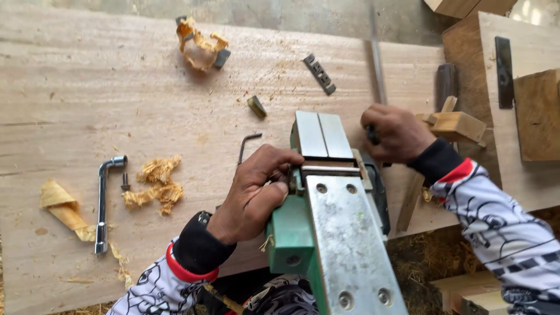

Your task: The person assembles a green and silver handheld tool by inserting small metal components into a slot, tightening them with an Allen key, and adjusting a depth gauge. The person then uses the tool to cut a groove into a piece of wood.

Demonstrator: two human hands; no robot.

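Upturned planer [332, 221] (green) between both hands

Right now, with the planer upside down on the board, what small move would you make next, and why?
Probably seat the blade squarely: the left hand presses at the slot of the green planer, the right hand holds a dark tool at its far side, and the bent wrench lies unused.

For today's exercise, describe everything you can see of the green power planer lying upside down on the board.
The planer lies sole-up on a wide wooden board, near its front edge. Its body looks like green plastic; the sole is two flat, bare grey metal plates with screws, split by a cross slot where the cutter sits. The left hand grips its left side at that slot, fingers on the cutter area. The right hand is at its far right side, holding a dark tool whose tip is hidden.
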